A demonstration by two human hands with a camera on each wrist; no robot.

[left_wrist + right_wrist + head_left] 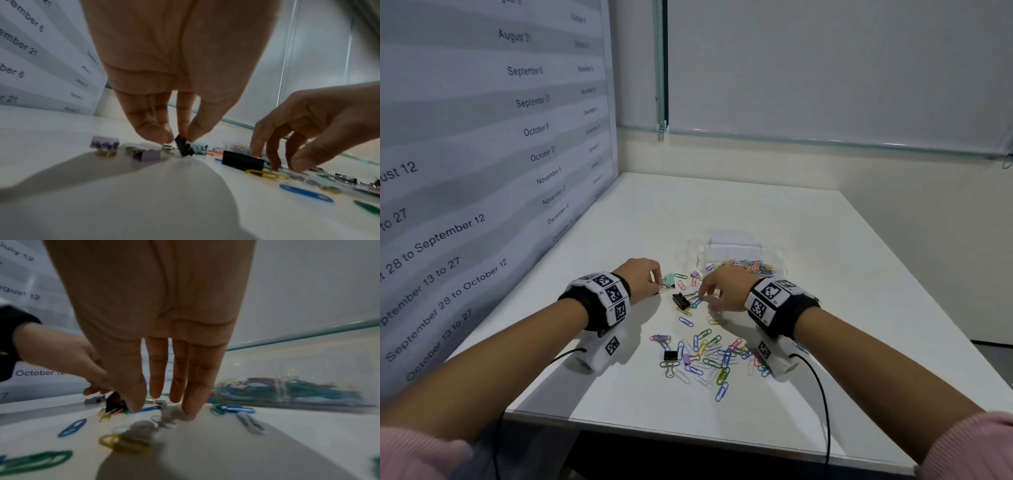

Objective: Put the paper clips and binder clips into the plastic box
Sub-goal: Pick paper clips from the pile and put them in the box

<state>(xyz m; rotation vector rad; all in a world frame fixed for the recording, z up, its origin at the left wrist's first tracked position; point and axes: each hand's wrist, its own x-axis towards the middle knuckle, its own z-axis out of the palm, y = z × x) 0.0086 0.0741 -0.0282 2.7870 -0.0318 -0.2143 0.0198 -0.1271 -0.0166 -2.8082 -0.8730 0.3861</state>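
Note:
The clear plastic box [736, 251] stands mid-table with several coloured paper clips inside [287, 387]. My left hand [656, 282] pinches a small black binder clip [183, 147] between thumb and fingertip, its lower edge on the table, next to a mint binder clip [669, 279]. My right hand [703, 296] reaches down with straight fingers [190, 408], tips on the table among loose paper clips; it holds nothing. Just to its left lies a larger black binder clip [681, 300]. More paper clips and small binder clips form a pile [709, 353] nearer to me.
Two purple binder clips [104, 143] [147, 155] lie left of my left hand. A printed wall panel [482, 154] runs along the table's left edge. The white table [842, 274] ends at a front edge close to me.

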